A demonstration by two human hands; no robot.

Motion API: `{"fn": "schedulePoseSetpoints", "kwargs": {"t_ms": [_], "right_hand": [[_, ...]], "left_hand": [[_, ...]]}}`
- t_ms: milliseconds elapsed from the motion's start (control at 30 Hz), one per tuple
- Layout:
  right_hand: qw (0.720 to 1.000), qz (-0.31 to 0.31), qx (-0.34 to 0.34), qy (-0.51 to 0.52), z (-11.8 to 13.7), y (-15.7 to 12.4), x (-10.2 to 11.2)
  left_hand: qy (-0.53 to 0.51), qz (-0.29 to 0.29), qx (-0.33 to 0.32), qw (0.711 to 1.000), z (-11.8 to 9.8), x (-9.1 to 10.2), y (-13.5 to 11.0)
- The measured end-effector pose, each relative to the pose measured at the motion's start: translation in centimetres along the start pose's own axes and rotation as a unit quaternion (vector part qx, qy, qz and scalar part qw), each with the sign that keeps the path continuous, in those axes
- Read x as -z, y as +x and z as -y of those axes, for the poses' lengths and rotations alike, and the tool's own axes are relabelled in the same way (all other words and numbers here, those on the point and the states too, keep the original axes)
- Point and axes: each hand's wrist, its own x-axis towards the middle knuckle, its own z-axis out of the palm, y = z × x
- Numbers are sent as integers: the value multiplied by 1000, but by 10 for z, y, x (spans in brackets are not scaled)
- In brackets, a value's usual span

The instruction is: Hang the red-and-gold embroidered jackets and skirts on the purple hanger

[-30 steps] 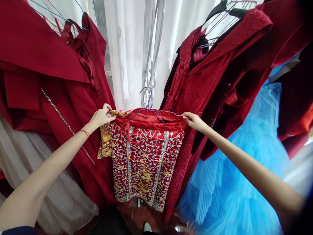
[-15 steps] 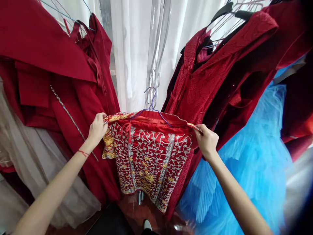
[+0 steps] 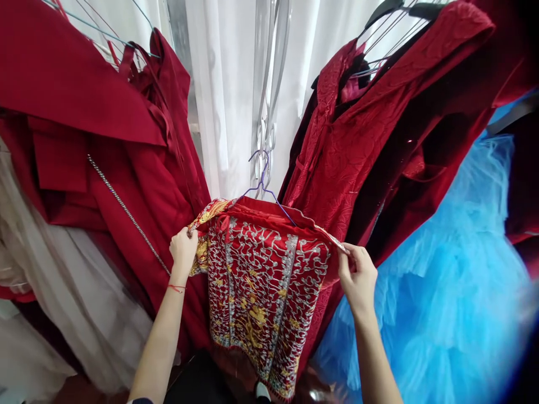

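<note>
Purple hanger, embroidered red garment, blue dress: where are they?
Purple hanger [image 3: 262,184]: head view, on its neck below the hook.
Embroidered red garment [image 3: 261,294]: head view, on its patterned middle panel.
Blue dress [image 3: 452,280]: head view, on its layered skirt.

No text, label, brand, number or sign is legible on the embroidered red garment [image 3: 261,280] at 6 o'clock, the dark red garments [image 3: 84,101] at 10 o'clock, or the blue tulle garment [image 3: 455,280] at 4 o'clock.

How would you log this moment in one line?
left hand: gripping embroidered red garment | right hand: gripping its other side | purple hanger: rising above garment
</note>
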Motion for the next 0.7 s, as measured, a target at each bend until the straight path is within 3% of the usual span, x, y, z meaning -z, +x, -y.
{"fn": "schedulePoseSetpoints", "kwargs": {"t_ms": [167, 300, 367, 500, 700], "right_hand": [[988, -67, -12, -139, -3, -30, -22], [988, -84, -23, -131, 0, -46, -24], [991, -67, -34, -113, 3, -51, -18], [994, -6, -43, -103, 1, -44, -1], [982, -71, -43, -171, 16, 13, 19]], "left_hand": [[-94, -56, 75, 991, -9, -21, 0], [-198, -130, 97, 967, -12, -40, -1], [-203, -148, 76, 965, -9, -45, -1], [-151, -127, -12, 980, 10, -41, 0], [-46, -71, -162, 983, 37, 2, 21]]}}
